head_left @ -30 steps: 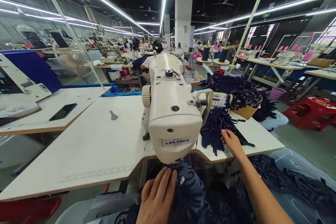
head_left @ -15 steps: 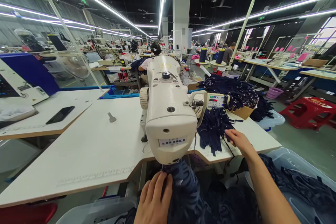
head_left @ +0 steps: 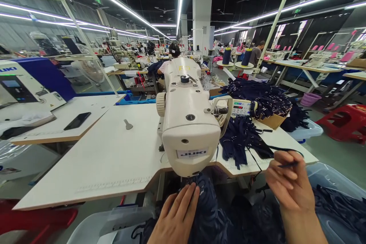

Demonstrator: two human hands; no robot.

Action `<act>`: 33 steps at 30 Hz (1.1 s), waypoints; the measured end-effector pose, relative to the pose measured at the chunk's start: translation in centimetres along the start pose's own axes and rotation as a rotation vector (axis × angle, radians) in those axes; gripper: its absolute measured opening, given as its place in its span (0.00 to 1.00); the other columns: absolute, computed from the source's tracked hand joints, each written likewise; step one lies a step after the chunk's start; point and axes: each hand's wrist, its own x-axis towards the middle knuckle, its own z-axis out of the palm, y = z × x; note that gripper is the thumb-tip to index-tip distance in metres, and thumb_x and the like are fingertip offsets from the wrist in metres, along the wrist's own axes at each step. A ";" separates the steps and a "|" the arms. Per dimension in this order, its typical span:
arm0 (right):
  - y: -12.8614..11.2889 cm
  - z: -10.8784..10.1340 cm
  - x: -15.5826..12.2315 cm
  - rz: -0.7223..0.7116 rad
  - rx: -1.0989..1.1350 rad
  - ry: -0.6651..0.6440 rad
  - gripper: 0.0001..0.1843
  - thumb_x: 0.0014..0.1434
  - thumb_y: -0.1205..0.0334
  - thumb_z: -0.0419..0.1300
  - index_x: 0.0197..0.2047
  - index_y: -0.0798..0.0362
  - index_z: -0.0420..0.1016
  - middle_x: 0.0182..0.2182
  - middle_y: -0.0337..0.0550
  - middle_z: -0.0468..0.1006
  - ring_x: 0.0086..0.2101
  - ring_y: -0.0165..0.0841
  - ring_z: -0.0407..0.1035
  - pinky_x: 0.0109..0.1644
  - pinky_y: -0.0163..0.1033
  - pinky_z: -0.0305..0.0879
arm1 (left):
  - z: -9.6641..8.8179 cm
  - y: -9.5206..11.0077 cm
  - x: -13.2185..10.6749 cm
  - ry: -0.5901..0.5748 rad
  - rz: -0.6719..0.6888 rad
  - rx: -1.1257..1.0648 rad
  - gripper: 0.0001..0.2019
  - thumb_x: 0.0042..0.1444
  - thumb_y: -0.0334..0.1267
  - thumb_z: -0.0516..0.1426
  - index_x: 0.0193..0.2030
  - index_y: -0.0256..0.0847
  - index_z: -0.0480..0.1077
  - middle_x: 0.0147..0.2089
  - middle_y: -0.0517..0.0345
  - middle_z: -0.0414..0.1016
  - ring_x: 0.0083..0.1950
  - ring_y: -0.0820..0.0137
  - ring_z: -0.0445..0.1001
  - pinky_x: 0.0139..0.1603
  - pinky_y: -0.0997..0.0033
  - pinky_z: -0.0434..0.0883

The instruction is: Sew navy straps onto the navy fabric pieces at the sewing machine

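A white JUKI sewing machine [head_left: 191, 126] stands before me, its head at the table's front edge. Dark navy fabric [head_left: 210, 209] hangs below the head. On it rests my left hand [head_left: 177, 213], fingers together and curled at the fabric near the needle area; the thumb is hidden. My right hand [head_left: 290, 183], raised off the table's right front edge, pinches a thin navy strap [head_left: 286, 148]. The strap trails back to the left over the tabletop. Behind it lies a bunch of navy straps [head_left: 238, 141] beside the machine.
A larger navy strap pile [head_left: 257, 97] lies on a cardboard box [head_left: 273, 121] at the back right. Clear plastic bins [head_left: 328, 175] flank me. A small metal piece [head_left: 128, 124] sits on the white table [head_left: 114, 160]; a phone [head_left: 77, 121] lies on the left table. Red stools [head_left: 345, 124] stand right.
My right hand has drawn back from the strap bunch toward me and to the right, pulling a strap out. My left hand's fingers have slid slightly forward. The view has shifted a little.
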 end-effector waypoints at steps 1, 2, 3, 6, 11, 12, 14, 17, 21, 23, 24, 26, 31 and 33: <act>0.8 0.7 -0.9 0.046 0.014 -0.044 0.13 0.48 0.53 0.72 0.28 0.45 0.71 0.25 0.32 0.63 0.18 0.21 0.53 0.12 0.21 0.51 | -0.2 0.2 0.1 -0.017 -0.026 -0.028 0.38 0.58 0.57 0.54 0.69 0.38 0.51 0.64 0.50 0.65 0.60 0.59 0.64 0.56 0.64 0.61; 1.8 1.3 -1.6 0.105 0.013 -0.080 0.15 0.47 0.52 0.72 0.26 0.46 0.70 0.25 0.32 0.62 0.18 0.21 0.51 0.11 0.22 0.49 | -0.4 0.4 0.3 -0.030 -0.058 -0.057 0.42 0.55 0.64 0.53 0.68 0.37 0.53 0.61 0.48 0.68 0.57 0.57 0.67 0.55 0.63 0.63; 2.8 1.7 -2.2 0.186 -0.013 -0.111 0.16 0.47 0.52 0.72 0.26 0.47 0.69 0.24 0.31 0.61 0.17 0.21 0.49 0.11 0.22 0.47 | -0.5 0.7 0.6 -0.033 -0.093 -0.082 0.45 0.51 0.69 0.52 0.67 0.37 0.57 0.57 0.47 0.71 0.54 0.56 0.69 0.53 0.61 0.65; 6.6 2.5 -3.0 0.476 -0.257 -0.161 0.12 0.54 0.52 0.67 0.32 0.49 0.71 0.19 0.29 0.58 0.15 0.19 0.46 0.13 0.23 0.46 | -0.4 1.6 1.6 -0.016 -0.235 -0.058 0.39 0.51 0.68 0.53 0.60 0.39 0.66 0.46 0.51 0.75 0.47 0.57 0.73 0.49 0.58 0.69; 11.6 2.5 -2.1 0.452 -0.682 -0.256 0.16 0.58 0.46 0.62 0.36 0.51 0.67 0.19 0.30 0.65 0.18 0.23 0.58 0.22 0.29 0.57 | 0.8 2.3 1.9 0.144 -0.247 0.001 0.17 0.68 0.40 0.46 0.48 0.33 0.72 0.46 0.48 0.74 0.45 0.63 0.74 0.46 0.63 0.73; 12.1 2.5 -1.9 0.413 -0.747 -0.269 0.17 0.58 0.45 0.61 0.36 0.51 0.66 0.19 0.31 0.67 0.19 0.24 0.60 0.24 0.30 0.58 | 0.8 2.2 1.7 0.156 -0.207 -0.026 0.17 0.69 0.37 0.44 0.48 0.32 0.72 0.47 0.48 0.74 0.46 0.63 0.74 0.46 0.64 0.73; 12.8 2.4 -1.7 0.352 -0.864 -0.274 0.19 0.57 0.43 0.60 0.32 0.51 0.64 0.20 0.32 0.67 0.21 0.27 0.61 0.26 0.33 0.60 | 0.5 2.0 1.3 0.155 -0.138 -0.102 0.20 0.70 0.34 0.39 0.50 0.33 0.71 0.49 0.49 0.74 0.48 0.64 0.74 0.48 0.66 0.73; 13.3 2.2 -1.9 0.254 -1.010 -0.252 0.21 0.56 0.42 0.59 0.27 0.49 0.61 0.20 0.32 0.63 0.23 0.29 0.59 0.27 0.35 0.58 | 0.1 1.7 0.7 0.162 -0.130 -0.256 0.21 0.70 0.32 0.37 0.52 0.32 0.69 0.51 0.49 0.73 0.52 0.66 0.72 0.54 0.69 0.72; 13.8 1.9 -2.7 0.224 -1.112 -0.259 0.19 0.57 0.43 0.58 0.28 0.49 0.60 0.23 0.32 0.61 0.26 0.30 0.58 0.30 0.36 0.56 | 0.5 1.8 0.4 0.202 -0.235 -0.376 0.16 0.69 0.30 0.41 0.52 0.32 0.68 0.52 0.48 0.73 0.57 0.71 0.70 0.57 0.74 0.70; 13.9 2.0 -2.9 0.247 -1.099 -0.280 0.18 0.58 0.44 0.57 0.29 0.49 0.60 0.24 0.32 0.61 0.27 0.30 0.58 0.32 0.36 0.57 | 0.7 1.9 0.5 0.193 -0.158 -0.335 0.17 0.69 0.29 0.41 0.53 0.31 0.68 0.53 0.46 0.72 0.58 0.69 0.69 0.58 0.71 0.69; 13.9 2.1 -2.9 0.263 -1.087 -0.289 0.18 0.58 0.45 0.57 0.29 0.49 0.60 0.24 0.32 0.60 0.27 0.30 0.58 0.32 0.36 0.57 | 0.8 1.9 0.6 0.192 -0.112 -0.299 0.17 0.69 0.29 0.41 0.53 0.30 0.68 0.53 0.46 0.73 0.59 0.67 0.68 0.58 0.69 0.70; 13.8 2.3 -2.8 0.307 -1.048 -0.302 0.16 0.58 0.45 0.57 0.31 0.49 0.62 0.24 0.31 0.59 0.27 0.30 0.57 0.33 0.36 0.57 | 0.8 1.9 0.8 0.199 -0.059 -0.238 0.16 0.68 0.30 0.44 0.53 0.31 0.69 0.53 0.48 0.74 0.57 0.66 0.69 0.57 0.68 0.70; 13.4 2.9 -2.6 0.441 -0.924 -0.301 0.16 0.60 0.45 0.57 0.43 0.49 0.65 0.29 0.34 0.65 0.32 0.31 0.60 0.37 0.35 0.60 | 0.9 1.4 1.0 0.282 -0.086 -0.158 0.11 0.66 0.32 0.51 0.51 0.39 0.71 0.51 0.59 0.76 0.54 0.70 0.71 0.61 0.66 0.67; 13.4 2.8 -2.6 0.458 -0.923 -0.292 0.17 0.60 0.45 0.57 0.45 0.48 0.65 0.30 0.35 0.65 0.33 0.32 0.60 0.37 0.35 0.60 | 1.0 1.2 0.9 0.283 -0.054 -0.153 0.12 0.66 0.31 0.51 0.52 0.38 0.71 0.51 0.59 0.76 0.55 0.70 0.71 0.62 0.66 0.66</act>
